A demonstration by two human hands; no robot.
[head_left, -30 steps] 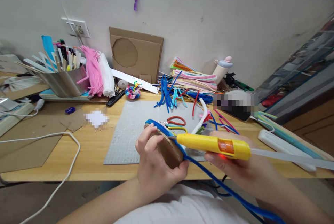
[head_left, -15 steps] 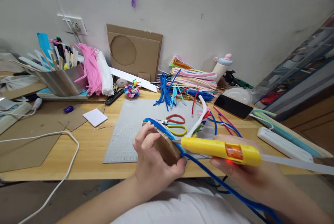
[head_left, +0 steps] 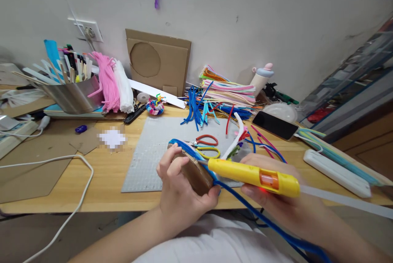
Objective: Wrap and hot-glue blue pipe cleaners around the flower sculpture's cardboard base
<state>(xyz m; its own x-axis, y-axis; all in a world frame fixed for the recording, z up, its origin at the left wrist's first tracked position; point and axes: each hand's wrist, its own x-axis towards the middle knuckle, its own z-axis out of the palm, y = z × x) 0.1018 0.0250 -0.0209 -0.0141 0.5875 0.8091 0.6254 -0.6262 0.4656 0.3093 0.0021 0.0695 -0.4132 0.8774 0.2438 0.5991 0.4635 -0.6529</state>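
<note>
My left hand (head_left: 184, 181) grips a brown cardboard piece (head_left: 196, 175), tilted above the grey cutting mat (head_left: 144, 165). Blue pipe cleaners (head_left: 186, 147) lie along the piece's upper edge, and long blue strands (head_left: 245, 202) trail from its lower right corner towards me. In my right hand (head_left: 276, 197) is a yellow glue gun (head_left: 251, 174) with a white glue stick out of its back. The gun's nozzle is at the cardboard's edge, beside the blue strip; whether it touches is hard to tell. Red-handled pliers (head_left: 207, 139) and yellow-handled scissors (head_left: 208, 152) lie behind on the mat.
Pipe cleaner bundles (head_left: 227, 91), a phone (head_left: 274, 125) and a white power strip (head_left: 336, 173) are at the back and right. A metal container (head_left: 73, 95) holds sticks at the left, near a white cable (head_left: 87, 185). Cardboard (head_left: 175, 58) leans on the wall.
My right hand and the glue gun have shifted slightly left and up, bringing the nozzle further over the cardboard's edge. My left hand and the cardboard have hardly moved.
</note>
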